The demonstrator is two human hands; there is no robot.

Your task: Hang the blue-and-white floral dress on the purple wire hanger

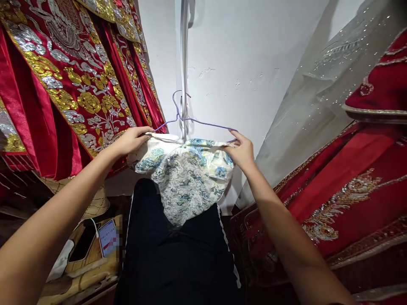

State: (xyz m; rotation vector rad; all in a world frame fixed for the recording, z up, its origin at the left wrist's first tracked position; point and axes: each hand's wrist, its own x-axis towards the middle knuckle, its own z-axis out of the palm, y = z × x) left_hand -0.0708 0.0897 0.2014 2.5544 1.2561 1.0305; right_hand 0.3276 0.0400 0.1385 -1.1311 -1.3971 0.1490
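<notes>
A small blouse (190, 182), white with blue and yellow floral print, hangs from a purple wire hanger (210, 124) in front of me. My left hand (136, 140) pinches its left shoulder together with the hanger's left end. At the other shoulder, my right hand (241, 150) grips cloth and hanger end, thumb on top. The hanger's hook (176, 96) points up beside a pale vertical strip on the wall; whether it hangs on anything I cannot tell. The blouse's lower tip drapes over my dark trousers (178, 262).
Red garments with gold and silver embroidery (92, 97) hang at the left. On the right are a sparkly white veil-like cloth (305, 97) and red beaded garments (346, 190). A lit phone (108, 237) and a dark phone (82, 243) lie on a wooden surface, lower left.
</notes>
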